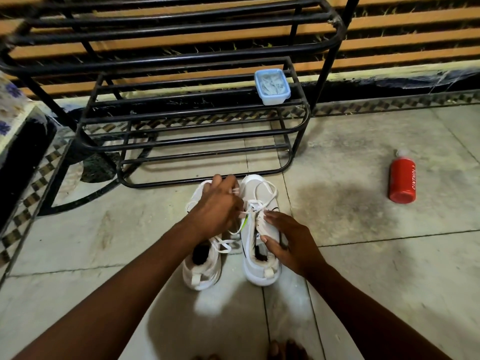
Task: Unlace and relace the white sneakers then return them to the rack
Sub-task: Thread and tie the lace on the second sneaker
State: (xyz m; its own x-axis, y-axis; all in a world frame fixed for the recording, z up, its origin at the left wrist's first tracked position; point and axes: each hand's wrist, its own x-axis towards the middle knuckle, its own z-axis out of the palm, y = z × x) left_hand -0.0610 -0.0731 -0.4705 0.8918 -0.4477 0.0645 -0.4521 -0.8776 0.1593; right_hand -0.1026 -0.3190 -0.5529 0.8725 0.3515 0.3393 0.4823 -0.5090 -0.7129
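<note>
We see two white sneakers standing side by side on the pale tiled floor (363, 255), toes toward the black metal rack (207, 141). The left hand (217, 207) hovers over the toe half of the left sneaker (201, 268), its fingers (228, 181) curled and pinching a flat white lace (240, 213) that runs across to the eyelets of the right sneaker (259, 271). More lace loops loosely just beyond those fingers, over the right shoe's rounded toe, and a slack crossing lies under the wrist on the left shoe's tongue. The right hand (291, 244) rests on the outer side of the right sneaker at its collar, fingers fairly straight and a little spread, thumb against the padded opening. The uppers look smooth and matte, with thick rounded soles and a pull tab at each heel; a green and black mark shows between the hands.

Just beyond the fingers the rack's curved tubular bottom rail nearly meets the shoe toes. On a higher rung, well beyond the right hand, sits a translucent blue-rimmed plastic box (272, 86). Well off to the right of the right fingers a red cylindrical bottle (402, 179) lies on its side, with bare stained tile between. Nearer than the hands the floor stays open up to bare toes (285, 350) at the lower edge.
</note>
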